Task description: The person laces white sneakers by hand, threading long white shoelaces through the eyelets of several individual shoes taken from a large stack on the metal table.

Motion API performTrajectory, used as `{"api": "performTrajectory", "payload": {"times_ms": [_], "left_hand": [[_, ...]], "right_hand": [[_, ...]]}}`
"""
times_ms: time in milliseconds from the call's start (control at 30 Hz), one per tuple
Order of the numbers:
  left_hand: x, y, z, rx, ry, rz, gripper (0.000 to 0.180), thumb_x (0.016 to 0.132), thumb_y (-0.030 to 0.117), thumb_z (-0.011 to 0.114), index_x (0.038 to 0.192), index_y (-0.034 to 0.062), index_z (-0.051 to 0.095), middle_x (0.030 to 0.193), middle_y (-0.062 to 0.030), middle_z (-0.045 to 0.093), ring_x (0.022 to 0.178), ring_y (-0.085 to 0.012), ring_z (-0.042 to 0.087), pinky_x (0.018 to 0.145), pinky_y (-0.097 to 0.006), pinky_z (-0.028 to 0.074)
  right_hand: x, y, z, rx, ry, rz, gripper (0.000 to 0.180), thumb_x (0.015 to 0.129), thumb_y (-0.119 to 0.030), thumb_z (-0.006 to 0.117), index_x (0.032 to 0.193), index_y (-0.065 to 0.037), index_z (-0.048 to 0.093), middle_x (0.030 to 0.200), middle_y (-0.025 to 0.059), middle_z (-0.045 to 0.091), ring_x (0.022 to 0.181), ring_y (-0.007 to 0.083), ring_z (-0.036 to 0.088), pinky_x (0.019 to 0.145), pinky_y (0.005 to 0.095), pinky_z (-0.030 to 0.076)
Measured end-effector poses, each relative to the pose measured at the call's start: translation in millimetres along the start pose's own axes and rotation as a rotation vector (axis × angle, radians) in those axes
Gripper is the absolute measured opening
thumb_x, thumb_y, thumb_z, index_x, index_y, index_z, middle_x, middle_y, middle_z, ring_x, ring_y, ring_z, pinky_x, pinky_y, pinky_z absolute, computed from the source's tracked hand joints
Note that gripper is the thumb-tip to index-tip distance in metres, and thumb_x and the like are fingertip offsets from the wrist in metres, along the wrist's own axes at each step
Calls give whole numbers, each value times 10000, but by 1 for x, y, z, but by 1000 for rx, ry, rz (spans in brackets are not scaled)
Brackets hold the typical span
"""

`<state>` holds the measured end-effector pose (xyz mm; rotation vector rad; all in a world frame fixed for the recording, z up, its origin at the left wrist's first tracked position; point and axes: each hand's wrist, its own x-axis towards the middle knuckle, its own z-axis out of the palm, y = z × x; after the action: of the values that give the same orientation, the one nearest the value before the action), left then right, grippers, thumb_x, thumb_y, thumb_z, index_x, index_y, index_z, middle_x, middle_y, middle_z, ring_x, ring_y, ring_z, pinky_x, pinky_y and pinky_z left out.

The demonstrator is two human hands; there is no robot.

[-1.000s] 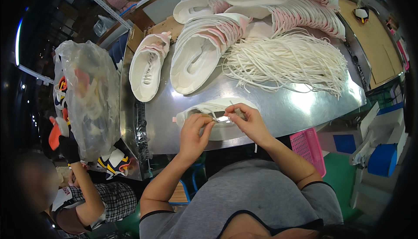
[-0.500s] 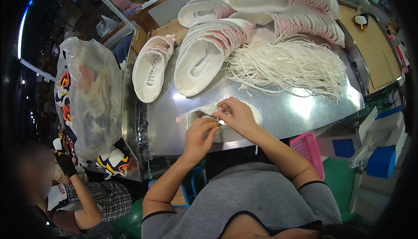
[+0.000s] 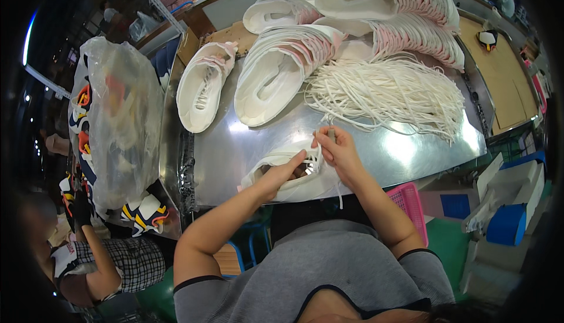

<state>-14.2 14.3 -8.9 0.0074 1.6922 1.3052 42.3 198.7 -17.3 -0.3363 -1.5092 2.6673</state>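
Note:
A white shoe upper (image 3: 282,161) lies at the near edge of the metal table, its opening toward the left. My left hand (image 3: 283,176) is partly inside that opening, thumb on top and fingertips showing through the lacing gap; it grips the upper. Just above the upper's right part, my right hand (image 3: 342,152) is closed round a small tool with a short grey-brown handle (image 3: 332,135); its working end is too small to make out. White lace (image 3: 340,196) hangs over the table edge below my right hand.
Beyond the upper are a single upper (image 3: 205,88), stacked white-and-pink uppers (image 3: 282,76) and a heap of white laces (image 3: 388,94). At left, a plastic bag (image 3: 120,129) stands near a gloved co-worker (image 3: 82,205) with colourful shoes. A pink basket (image 3: 408,205) sits at lower right.
My left hand has gone from a pinch above the upper into its opening. My right hand has moved right, and the tool's handle now shows upright in it. The co-worker's hands have shifted.

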Motion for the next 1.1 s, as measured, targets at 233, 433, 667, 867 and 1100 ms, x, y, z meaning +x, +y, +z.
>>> {"api": "performTrajectory", "payload": {"times_ms": [233, 433, 667, 867, 1100], "left_hand": [[-27, -9, 23, -276, 66, 210, 451, 1002, 481, 516, 1162, 74, 630, 943, 10, 645, 783, -61, 567, 654, -207, 450], [-37, -16, 19, -104, 99, 318, 364, 1005, 359, 559, 1193, 54, 622, 965, -4, 659, 822, -75, 593, 705, -209, 477], [-44, -15, 30, -59, 166, 357, 272, 999, 275, 587, 1136, 46, 635, 901, 18, 642, 752, -58, 552, 603, -202, 424], [-40, -19, 31, -27, 190, 428, 218, 995, 249, 591, 999, 42, 660, 777, 28, 618, 675, -60, 537, 578, -217, 422], [-36, -26, 32, 2, 197, 469, 182, 983, 221, 608, 970, 49, 666, 730, 33, 603, 644, -59, 524, 562, -224, 415]], "right_hand": [[-41, 1, 9, -217, -57, 50, 234, 925, -89, 631, 1119, -43, 508, 821, 42, 677, 643, 41, 533, 548, 187, 388], [-50, -4, 19, -509, -63, 5, 240, 908, -108, 651, 1087, -43, 506, 825, 99, 696, 758, 162, 683, 657, 276, 492], [-58, -10, 17, -768, -108, -58, 265, 918, -163, 656, 1088, -35, 498, 906, 153, 703, 824, 294, 701, 704, 356, 523], [-68, -15, 8, -784, -104, -234, 220, 928, -141, 640, 1084, -13, 552, 909, 160, 697, 820, 310, 694, 707, 356, 533], [-64, -25, 5, -958, -100, -227, 153, 923, -156, 634, 1001, -24, 637, 859, 149, 696, 772, 320, 684, 677, 383, 530]]}}
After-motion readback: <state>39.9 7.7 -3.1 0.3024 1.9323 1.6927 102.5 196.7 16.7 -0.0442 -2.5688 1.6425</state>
